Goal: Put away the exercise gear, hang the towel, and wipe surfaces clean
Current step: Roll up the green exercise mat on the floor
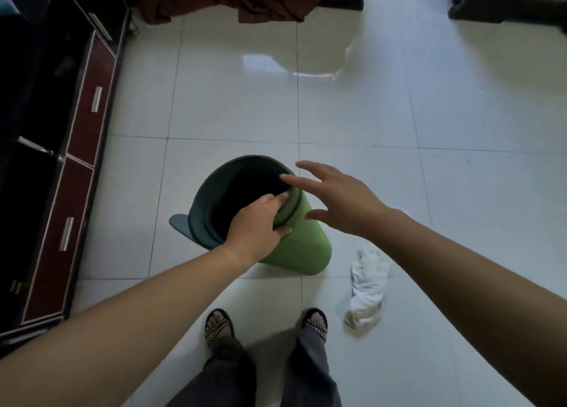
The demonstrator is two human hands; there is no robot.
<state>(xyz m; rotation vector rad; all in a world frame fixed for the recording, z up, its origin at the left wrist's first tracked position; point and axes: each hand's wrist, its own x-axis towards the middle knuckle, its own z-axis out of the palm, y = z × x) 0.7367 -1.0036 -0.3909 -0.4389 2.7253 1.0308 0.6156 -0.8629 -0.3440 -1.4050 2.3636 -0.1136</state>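
Bare forearms (147,302), grey trousers (316,373), black checkered sandals (218,327).

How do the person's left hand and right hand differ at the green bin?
The left hand grips the rim of the bin, fingers curled over it; the right hand grips nothing. The left hand's fingers are together; the right hand's are spread and straight. Both reach toward the bin on bare arms.

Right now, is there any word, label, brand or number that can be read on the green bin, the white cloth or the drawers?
None: no text can be read in this view.
The green bin shows a plain wall, with no label or brand.
The white cloth has no print.
The drawers carry only metal handles.
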